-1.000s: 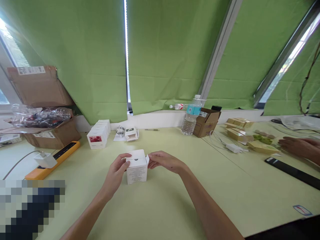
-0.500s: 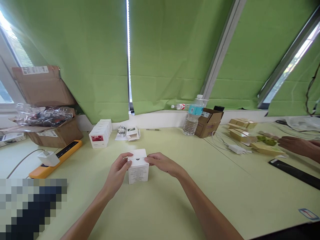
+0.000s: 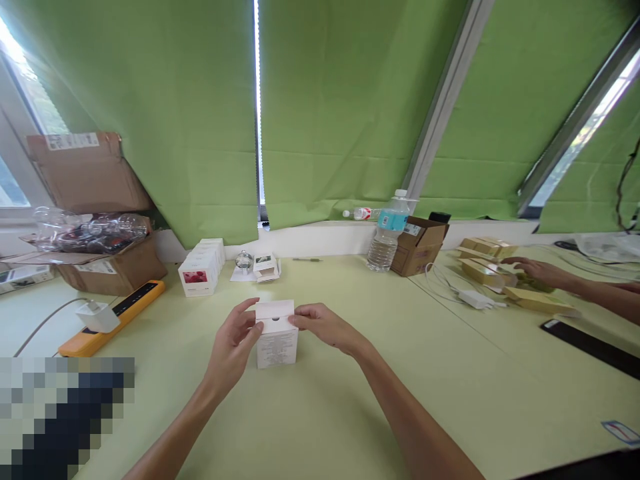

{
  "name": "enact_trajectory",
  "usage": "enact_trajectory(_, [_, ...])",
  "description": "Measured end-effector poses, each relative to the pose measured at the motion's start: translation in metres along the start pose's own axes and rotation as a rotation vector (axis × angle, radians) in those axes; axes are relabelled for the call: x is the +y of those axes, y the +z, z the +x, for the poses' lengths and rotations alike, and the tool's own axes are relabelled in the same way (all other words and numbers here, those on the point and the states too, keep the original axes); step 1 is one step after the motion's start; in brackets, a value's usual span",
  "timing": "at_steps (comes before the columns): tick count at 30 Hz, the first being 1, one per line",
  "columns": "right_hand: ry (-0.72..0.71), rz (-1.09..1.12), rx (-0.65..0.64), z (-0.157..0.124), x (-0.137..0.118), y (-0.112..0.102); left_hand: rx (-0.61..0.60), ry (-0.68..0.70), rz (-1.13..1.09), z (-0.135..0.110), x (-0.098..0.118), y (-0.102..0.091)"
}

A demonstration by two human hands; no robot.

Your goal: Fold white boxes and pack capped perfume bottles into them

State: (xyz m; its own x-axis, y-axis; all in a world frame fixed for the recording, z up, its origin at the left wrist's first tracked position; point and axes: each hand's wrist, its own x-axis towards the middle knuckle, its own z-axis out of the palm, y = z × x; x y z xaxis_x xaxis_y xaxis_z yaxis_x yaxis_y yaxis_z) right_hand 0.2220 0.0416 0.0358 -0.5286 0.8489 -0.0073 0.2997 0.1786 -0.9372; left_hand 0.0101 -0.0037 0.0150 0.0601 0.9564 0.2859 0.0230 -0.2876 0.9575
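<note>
A small white carton (image 3: 277, 348) with printed text on its front stands upright on the table in front of me. Its top flap (image 3: 275, 309) is raised at the back, and a small dark notch shows in the top. My left hand (image 3: 235, 333) grips the carton's left side, thumb on the upper front corner and index finger lifted beside the flap. On the opposite side, my right hand (image 3: 323, 325) presses its thumb on the upper right corner, its other fingers curled behind. The inside of the carton cannot be made out.
White boxes (image 3: 200, 270) stand in a row behind, near an opened small box (image 3: 267, 267). An orange power strip (image 3: 135, 307) and a cardboard box (image 3: 117, 267) lie left. Rightward are a water bottle (image 3: 386, 233), a charger (image 3: 475, 299), yellow boxes (image 3: 483, 270) and another person's hand (image 3: 537, 272).
My left index finger has lifted off the flap, which now stands more upright. My right hand stays in place. The other person's hand has moved left over the yellow boxes.
</note>
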Motion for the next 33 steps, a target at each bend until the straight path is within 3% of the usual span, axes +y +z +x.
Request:
enact_trajectory(13, [-0.115, 0.055, 0.063, 0.0013, 0.0004, 0.0007, 0.02, 0.019, 0.044, 0.0007, -0.0006, -0.0008])
enact_trajectory(27, [-0.029, 0.071, -0.029, 0.0016, 0.0013, -0.0005, 0.025, 0.015, 0.03, 0.001, 0.0014, -0.0009])
enact_trajectory(33, [-0.125, 0.04, 0.059, 0.0009, -0.0043, 0.0027, 0.022, 0.023, 0.025, 0.0004, 0.0011, -0.0006])
